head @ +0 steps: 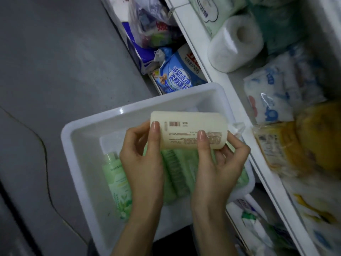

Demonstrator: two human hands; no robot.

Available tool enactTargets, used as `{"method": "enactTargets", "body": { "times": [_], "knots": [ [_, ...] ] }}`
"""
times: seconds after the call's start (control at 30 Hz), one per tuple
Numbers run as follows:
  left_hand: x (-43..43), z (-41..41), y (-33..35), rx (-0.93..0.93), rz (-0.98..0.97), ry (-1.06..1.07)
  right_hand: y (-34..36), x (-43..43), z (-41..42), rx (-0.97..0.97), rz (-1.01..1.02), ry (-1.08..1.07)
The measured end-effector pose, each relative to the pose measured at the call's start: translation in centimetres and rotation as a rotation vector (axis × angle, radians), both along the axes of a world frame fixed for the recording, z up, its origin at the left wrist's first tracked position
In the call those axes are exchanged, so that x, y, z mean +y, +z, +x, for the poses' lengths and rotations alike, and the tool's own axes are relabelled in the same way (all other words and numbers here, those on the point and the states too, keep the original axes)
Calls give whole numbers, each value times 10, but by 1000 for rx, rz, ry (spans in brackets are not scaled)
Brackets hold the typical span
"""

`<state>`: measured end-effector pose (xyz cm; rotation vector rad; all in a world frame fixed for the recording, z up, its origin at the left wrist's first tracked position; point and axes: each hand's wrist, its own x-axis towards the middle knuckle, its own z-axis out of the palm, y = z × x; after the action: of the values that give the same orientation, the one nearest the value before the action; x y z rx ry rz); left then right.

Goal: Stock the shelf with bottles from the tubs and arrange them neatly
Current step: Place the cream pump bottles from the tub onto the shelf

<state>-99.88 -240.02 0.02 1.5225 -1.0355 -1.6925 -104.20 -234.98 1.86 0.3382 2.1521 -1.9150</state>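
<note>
Grey floor (55,71) fills the left of the view. On it, pushed up beside the shelving, stands a white plastic tub (77,124) with several pale green bottles (116,178) lying on their sides in it, not yet stocked.

Above the tub the left hand (142,159) holds one end of a cream bottle (188,130), thumb on the upper face and fingers curled beneath. The bottle lies level, its printed back label and barcode turned up. The right hand (217,161) has the other end in the same way, thumb across the label and fingers wrapped under. So each grip is closed round the bottle, and it hangs clear of the tub's contents. Its cap cannot be made out.

The bottle looks like stiff, smooth plastic, probably full and fairly weighty, so the glossy wall may slide in a loose hold. The mid-body is likely the safest place to grasp it, with a palm under the base when standing it upright.

To the right runs the white shelf (278,193), already crowded with a paper roll (236,41), wrapped tissue packs and yellow packs (299,141). Room for bottles looks tight.
</note>
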Motion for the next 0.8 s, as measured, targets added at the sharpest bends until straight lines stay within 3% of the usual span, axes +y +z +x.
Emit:
{"method": "enactTargets", "body": {
  "times": [0.23,0.4,0.63,0.8],
  "knots": [
    [-15,15,85,180,-43,-115,82,-18,26,216,-153,-213],
    [-54,41,173,364,157,-475,177,-14,36,291,-278,-157],
    [-66,64,285,542,84,-756,293,9,49,373,-424,-74],
    [-57,70,349,452,-114,-1012,369,26,43,468,-359,1]
  ]
}}
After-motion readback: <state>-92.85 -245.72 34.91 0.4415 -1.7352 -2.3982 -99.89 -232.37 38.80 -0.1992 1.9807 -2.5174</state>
